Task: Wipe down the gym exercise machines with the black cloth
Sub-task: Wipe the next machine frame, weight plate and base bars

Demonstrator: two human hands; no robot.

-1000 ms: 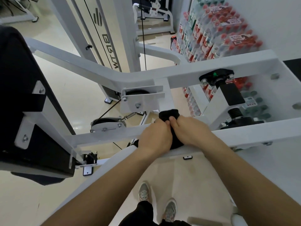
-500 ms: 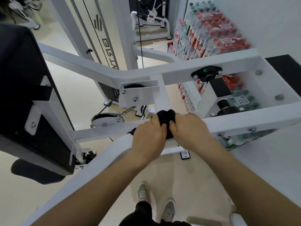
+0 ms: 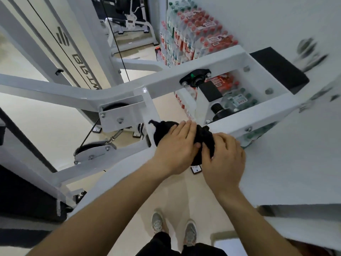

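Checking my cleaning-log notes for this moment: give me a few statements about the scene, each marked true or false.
1. The left hand and the right hand both touch the black cloth. True.
2. The cloth lies on the floor. False: it sits on the white machine frame.
3. Packs of bottled water stand stacked beyond the frame. True.
4. The person is barefoot. False: they wear sneakers.

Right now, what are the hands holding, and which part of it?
The black cloth, bunched on the white machine bar. The right hand pinches its right end; the left hand lies over its middle, fingers fairly straight, pressing it.
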